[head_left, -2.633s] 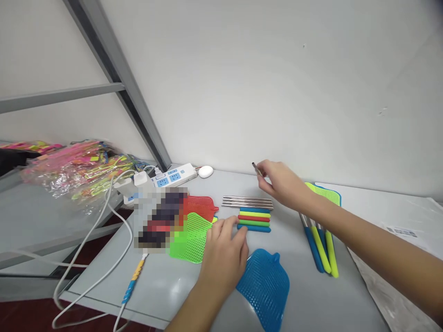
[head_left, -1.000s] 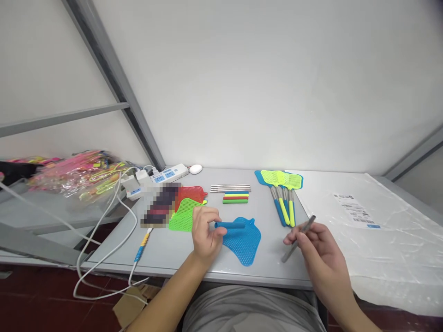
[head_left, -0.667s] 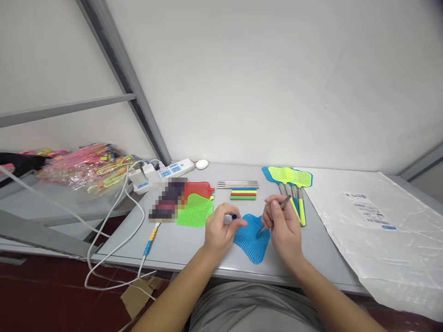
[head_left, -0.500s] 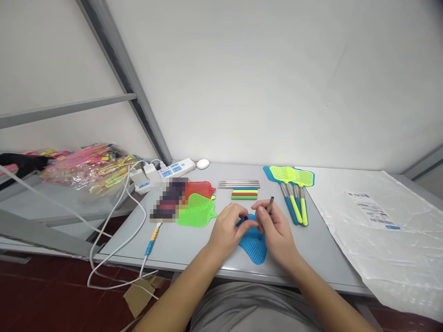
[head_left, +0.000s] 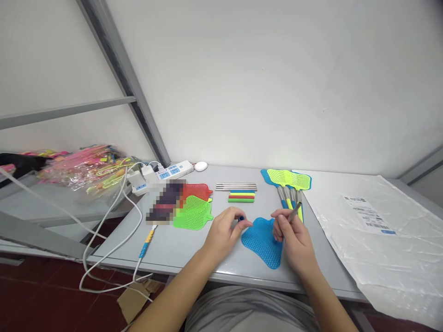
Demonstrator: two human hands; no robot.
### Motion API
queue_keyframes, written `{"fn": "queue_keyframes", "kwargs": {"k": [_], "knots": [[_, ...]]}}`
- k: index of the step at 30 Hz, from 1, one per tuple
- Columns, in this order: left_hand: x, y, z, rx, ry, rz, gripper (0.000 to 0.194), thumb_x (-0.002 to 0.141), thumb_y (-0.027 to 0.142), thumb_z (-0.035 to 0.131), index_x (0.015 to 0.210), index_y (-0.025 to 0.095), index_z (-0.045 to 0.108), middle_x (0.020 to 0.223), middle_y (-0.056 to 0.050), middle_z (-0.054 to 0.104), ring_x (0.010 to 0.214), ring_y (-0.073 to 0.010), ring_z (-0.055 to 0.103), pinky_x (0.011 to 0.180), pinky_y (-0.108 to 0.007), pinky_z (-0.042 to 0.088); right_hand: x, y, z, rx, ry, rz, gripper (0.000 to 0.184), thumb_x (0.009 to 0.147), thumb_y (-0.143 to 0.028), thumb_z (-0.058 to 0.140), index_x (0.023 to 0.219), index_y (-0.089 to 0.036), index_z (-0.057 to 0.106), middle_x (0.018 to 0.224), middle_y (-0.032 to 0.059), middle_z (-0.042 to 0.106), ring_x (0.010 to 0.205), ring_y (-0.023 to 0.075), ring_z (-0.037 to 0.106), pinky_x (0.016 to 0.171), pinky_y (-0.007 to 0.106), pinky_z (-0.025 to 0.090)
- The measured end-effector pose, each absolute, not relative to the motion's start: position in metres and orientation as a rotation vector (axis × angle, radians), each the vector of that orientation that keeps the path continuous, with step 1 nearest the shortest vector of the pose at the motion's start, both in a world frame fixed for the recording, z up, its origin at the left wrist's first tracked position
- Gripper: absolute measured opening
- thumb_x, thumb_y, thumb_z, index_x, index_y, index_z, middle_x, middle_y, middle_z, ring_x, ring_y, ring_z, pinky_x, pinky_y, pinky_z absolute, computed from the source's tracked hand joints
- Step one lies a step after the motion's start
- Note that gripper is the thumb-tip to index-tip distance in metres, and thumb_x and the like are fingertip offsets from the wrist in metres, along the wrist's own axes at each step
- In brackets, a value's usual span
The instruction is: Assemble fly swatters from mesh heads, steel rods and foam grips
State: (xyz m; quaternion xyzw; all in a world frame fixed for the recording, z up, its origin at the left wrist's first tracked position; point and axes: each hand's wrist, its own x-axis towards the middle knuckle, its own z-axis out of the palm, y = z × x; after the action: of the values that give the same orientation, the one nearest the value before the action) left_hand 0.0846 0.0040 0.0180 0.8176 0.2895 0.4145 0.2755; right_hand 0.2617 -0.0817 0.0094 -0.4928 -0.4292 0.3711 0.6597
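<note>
My left hand [head_left: 226, 230] is closed round a dark blue tube [head_left: 241, 218]; only its open end shows between thumb and forefinger. My right hand [head_left: 293, 235] grips a metal rod [head_left: 296, 210] whose end sticks up past the fingers. A blue perforated fly swatter head [head_left: 263, 242] extends from beneath that hand, near the table's front edge. Its join to the rod is hidden by the fingers. Behind my hands lie several thin metal rods [head_left: 236, 186] and coloured handle tubes [head_left: 241, 197]. Fly swatters with yellow and blue heads [head_left: 289, 179] are stacked at the back right.
Green [head_left: 193, 213] and red swatter heads [head_left: 199, 190] lie left, beside a pixelated patch. A power strip [head_left: 175, 171], a white round object [head_left: 201, 166] and looped cables [head_left: 114, 251] are farther left. A white plastic mailer [head_left: 374, 249] covers the table's right side.
My hands have drawn apart. The right hand moved to the right with the metal rod, and the blue swatter head shifted right with it. The blue tube stayed in my left hand.
</note>
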Motion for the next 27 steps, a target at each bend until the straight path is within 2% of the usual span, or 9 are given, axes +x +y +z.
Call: {"fn": "queue_keyframes", "kwargs": {"k": [3, 8, 12, 17, 22, 27], "knots": [[0.086, 0.003, 0.018, 2.173, 0.848, 1.046, 0.013, 0.097, 0.031, 0.048, 0.095, 0.021, 0.057, 0.087, -0.001, 0.069, 0.077, -0.014, 0.065, 0.071, -0.026, 0.049, 0.263, -0.077, 0.023, -1.016, -0.866, 0.845, 0.018, 0.093, -0.042, 0.055, 0.094, -0.025, 0.06, 0.06, -0.0066, 0.032, 0.053, 0.012, 0.034, 0.049, 0.025, 0.032], [0.086, 0.004, 0.019, 2.166, 0.864, 0.948, 0.013, 0.099, 0.031, 0.044, 0.099, 0.022, 0.055, 0.09, -0.001, 0.071, 0.082, -0.0141, 0.067, 0.072, -0.025, 0.048, 0.248, -0.057, 0.073, -0.827, -0.853, 0.942, 0.014, 0.094, -0.037, 0.052, 0.088, -0.026, 0.058, 0.06, -0.0073, 0.025, 0.05, 0.0108, 0.029, 0.048, 0.023, 0.032], [0.085, 0.004, 0.019, 2.22, 0.866, 0.934, 0.015, 0.098, 0.031, 0.044, 0.102, 0.022, 0.056, 0.091, -0.002, 0.071, 0.081, -0.0162, 0.067, 0.072, -0.027, 0.048, 0.223, -0.033, 0.104, -0.727, -0.883, 0.949, 0.015, 0.094, -0.037, 0.053, 0.086, -0.025, 0.057, 0.059, -0.0072, 0.029, 0.051, 0.0101, 0.031, 0.049, 0.023, 0.032], [0.085, 0.004, 0.02, 2.237, 0.867, 0.95, 0.015, 0.097, 0.03, 0.046, 0.105, 0.021, 0.056, 0.1, -0.005, 0.072, 0.084, -0.0188, 0.067, 0.073, -0.029, 0.048, 0.204, -0.014, 0.105, -0.737, -0.957, 0.937, 0.017, 0.092, -0.04, 0.056, 0.087, -0.024, 0.058, 0.058, -0.0073, 0.034, 0.05, 0.0097, 0.034, 0.049, 0.023, 0.034], [0.086, 0.004, 0.018, 2.237, 0.853, 0.954, 0.015, 0.097, 0.029, 0.047, 0.106, 0.022, 0.056, 0.103, -0.004, 0.072, 0.088, -0.0191, 0.067, 0.076, -0.03, 0.049, 0.207, -0.013, 0.098, -0.672, -0.974, 0.975, 0.015, 0.095, -0.036, 0.054, 0.09, -0.023, 0.059, 0.059, -0.0069, 0.038, 0.052, 0.0084, 0.036, 0.05, 0.022, 0.035], [0.085, 0.003, 0.017, 2.189, 0.891, 0.967, 0.024, 0.097, 0.029, 0.048, 0.121, 0.024, 0.049, 0.111, -0.004, 0.071, 0.094, -0.0194, 0.068, 0.076, -0.029, 0.049, 0.21, -0.015, 0.094, -0.644, -1.02, 1.017, 0.015, 0.097, -0.034, 0.053, 0.092, -0.022, 0.061, 0.06, -0.0062, 0.04, 0.054, 0.0083, 0.038, 0.052, 0.022, 0.035]]}}
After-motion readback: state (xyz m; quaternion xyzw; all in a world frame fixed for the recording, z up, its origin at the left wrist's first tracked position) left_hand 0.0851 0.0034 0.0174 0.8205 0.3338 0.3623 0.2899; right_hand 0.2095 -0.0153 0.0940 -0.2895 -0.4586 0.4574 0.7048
